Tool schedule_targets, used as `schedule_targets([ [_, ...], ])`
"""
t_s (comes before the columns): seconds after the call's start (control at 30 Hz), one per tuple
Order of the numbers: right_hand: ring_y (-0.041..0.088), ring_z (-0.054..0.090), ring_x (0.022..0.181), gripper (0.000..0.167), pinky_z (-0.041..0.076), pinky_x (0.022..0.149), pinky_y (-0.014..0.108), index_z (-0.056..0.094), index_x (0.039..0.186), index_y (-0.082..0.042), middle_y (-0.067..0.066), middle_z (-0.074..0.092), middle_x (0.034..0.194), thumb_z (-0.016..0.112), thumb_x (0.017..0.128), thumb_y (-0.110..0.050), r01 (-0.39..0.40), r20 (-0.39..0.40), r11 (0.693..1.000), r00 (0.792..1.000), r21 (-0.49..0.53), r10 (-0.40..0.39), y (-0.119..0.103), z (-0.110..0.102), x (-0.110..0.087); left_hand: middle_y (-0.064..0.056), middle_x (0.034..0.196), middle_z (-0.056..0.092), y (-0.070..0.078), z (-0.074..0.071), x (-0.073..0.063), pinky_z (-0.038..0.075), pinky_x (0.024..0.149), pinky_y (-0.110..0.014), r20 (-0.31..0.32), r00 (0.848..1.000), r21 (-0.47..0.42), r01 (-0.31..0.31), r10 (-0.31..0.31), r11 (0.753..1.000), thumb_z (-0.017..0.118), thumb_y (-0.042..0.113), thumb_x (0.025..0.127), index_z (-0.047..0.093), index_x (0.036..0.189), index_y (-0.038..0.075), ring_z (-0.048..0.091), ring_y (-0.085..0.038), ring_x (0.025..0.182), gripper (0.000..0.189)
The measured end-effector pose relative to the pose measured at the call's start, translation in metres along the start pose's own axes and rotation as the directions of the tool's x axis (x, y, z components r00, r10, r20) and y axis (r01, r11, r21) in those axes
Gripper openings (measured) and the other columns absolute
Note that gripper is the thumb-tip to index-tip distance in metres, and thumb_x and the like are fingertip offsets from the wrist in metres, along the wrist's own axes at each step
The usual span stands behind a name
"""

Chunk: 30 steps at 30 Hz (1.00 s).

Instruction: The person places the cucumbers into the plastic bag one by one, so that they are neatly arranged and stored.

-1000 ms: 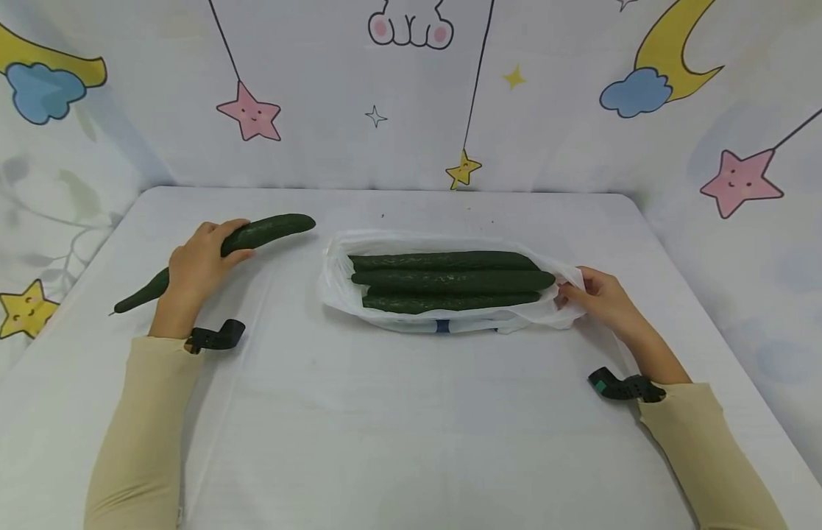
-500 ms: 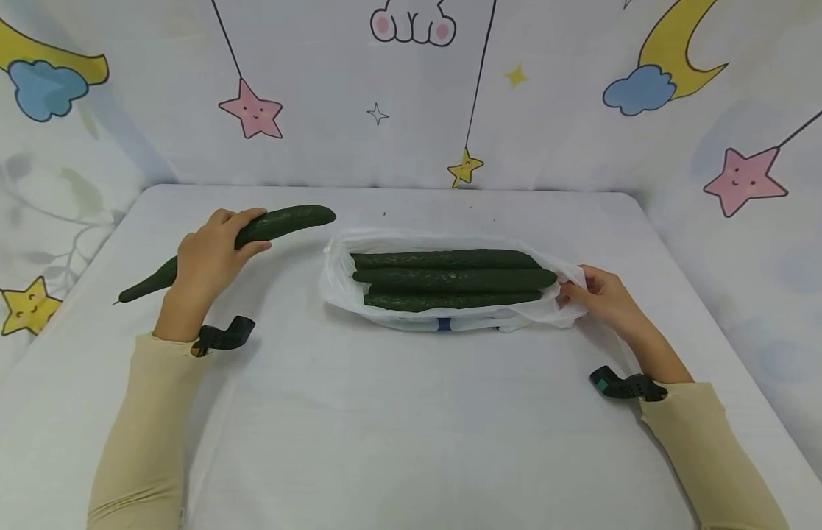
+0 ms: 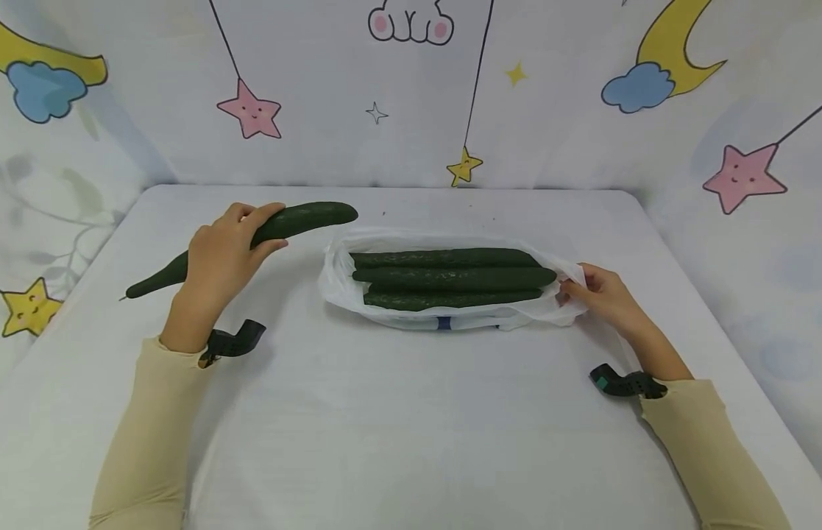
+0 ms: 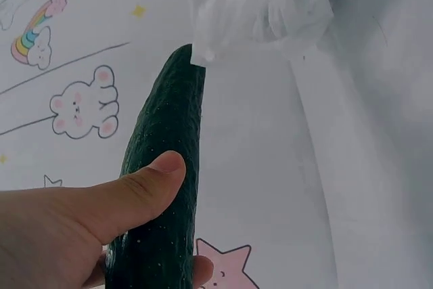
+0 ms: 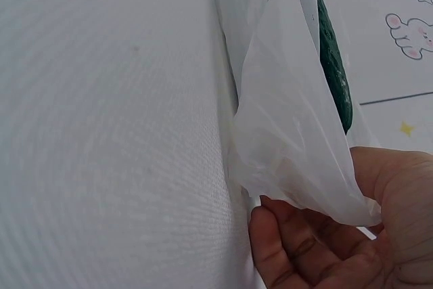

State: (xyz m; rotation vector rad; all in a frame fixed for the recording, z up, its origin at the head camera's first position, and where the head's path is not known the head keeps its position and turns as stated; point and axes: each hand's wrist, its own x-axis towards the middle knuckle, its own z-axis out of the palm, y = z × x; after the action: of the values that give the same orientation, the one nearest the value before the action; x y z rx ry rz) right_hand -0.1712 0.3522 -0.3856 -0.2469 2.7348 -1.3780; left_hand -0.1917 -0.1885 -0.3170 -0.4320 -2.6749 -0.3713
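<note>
My left hand [image 3: 221, 254] grips a long dark green cucumber [image 3: 311, 216] around its middle, held up above the table on the left. In the left wrist view the thumb lies along the cucumber [image 4: 162, 187], whose tip points toward the white bag [image 4: 264, 5]. A white plastic bag [image 3: 341, 283] lies open at mid-table with several cucumbers [image 3: 453, 279] side by side in it. At the bag's right end, my right hand [image 3: 603, 294] pinches the plastic edge. The right wrist view shows the bag's film [image 5: 291, 113] between thumb and fingers, with part of a cucumber [image 5: 333, 65] behind it.
The table [image 3: 411, 427] is covered in a white cloth. Behind it stands a backdrop [image 3: 318, 88] printed with stars, moons and clouds. A black wrist camera [image 3: 235, 339] sits on the left wrist and another camera [image 3: 625, 383] on the right.
My left hand has lifted the cucumber and carried it to the right, toward the bag's left end. The right hand and the bag have stayed nearly still.
</note>
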Motion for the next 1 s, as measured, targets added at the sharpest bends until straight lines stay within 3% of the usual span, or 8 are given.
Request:
schedule_targets([
  [0.33,0.003,0.061,0.076,0.020,0.049,0.069,0.016,0.056,0.110,0.008,-0.011,0.066,0.081,0.058,0.097,-0.007,0.017,-0.009,0.999,1.000,0.038,-0.017,0.000,-0.002,0.000,-0.023,0.116,0.062,0.031,-0.004,0.012,0.047,0.066,-0.054,-0.047,0.995,-0.040,-0.088,0.086,0.995,0.071,0.029,0.090,0.058,0.135,0.018,0.062,-0.042,0.070,0.049],
  [0.67,0.004,0.060,0.076,0.023,0.049,0.068,0.017,0.057,0.113,0.008,-0.008,0.066,0.083,0.059,0.097,-0.008,-0.003,0.000,1.000,1.000,0.019,0.003,-0.001,-0.001,0.003,-0.018,0.113,0.064,0.051,0.007,0.014,0.047,0.063,-0.048,-0.040,0.983,-0.025,-0.182,0.181,0.983,0.074,0.029,0.087,0.060,0.132,0.018,0.063,-0.037,0.074,0.048],
  [1.0,0.003,0.058,0.078,0.024,0.048,0.068,0.017,0.057,0.114,0.007,-0.008,0.066,0.083,0.058,0.097,-0.009,-0.022,0.000,1.000,1.000,-0.004,0.022,0.001,-0.003,0.002,-0.016,0.114,0.064,0.067,0.017,0.025,0.048,0.068,-0.049,-0.003,0.979,-0.041,-0.202,0.202,0.979,0.074,0.031,0.087,0.060,0.133,0.018,0.065,-0.036,0.082,0.050],
])
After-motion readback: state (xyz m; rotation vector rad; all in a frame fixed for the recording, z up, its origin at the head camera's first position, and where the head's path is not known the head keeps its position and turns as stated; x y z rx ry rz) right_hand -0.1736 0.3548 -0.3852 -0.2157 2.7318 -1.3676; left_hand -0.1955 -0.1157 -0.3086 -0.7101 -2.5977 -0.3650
